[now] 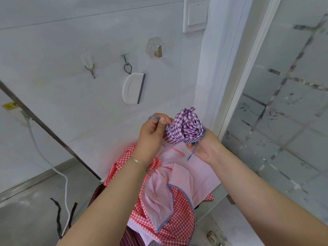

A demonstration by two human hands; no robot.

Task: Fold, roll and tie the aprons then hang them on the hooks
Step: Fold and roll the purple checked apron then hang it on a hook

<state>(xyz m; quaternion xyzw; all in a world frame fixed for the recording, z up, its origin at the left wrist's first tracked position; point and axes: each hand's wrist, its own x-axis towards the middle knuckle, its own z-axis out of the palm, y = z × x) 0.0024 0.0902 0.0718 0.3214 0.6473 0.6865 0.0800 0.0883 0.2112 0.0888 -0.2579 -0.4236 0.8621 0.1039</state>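
Observation:
A purple checked apron (184, 127) is rolled into a tight bundle and held up in front of the wall. My right hand (204, 150) cups the roll from below and behind, fingers curled round it; a blue striped tie end (192, 153) dangles by the palm. My left hand (153, 134) pinches the other striped tie (154, 118) beside the roll. Below lies a red and pink checked apron (170, 196), spread loosely. On the wall are a clear adhesive hook (89, 65), a dark metal hook (125, 58) and a brass hook (158, 50).
A white scraper (133, 88) hangs by a loop from the dark metal hook. A light switch (196, 14) sits above right. A frosted glass door (284, 103) fills the right side. A white cable (44, 157) and a slanted metal bar (44, 125) are at left. A dark striped cloth (131, 237) peeks out below.

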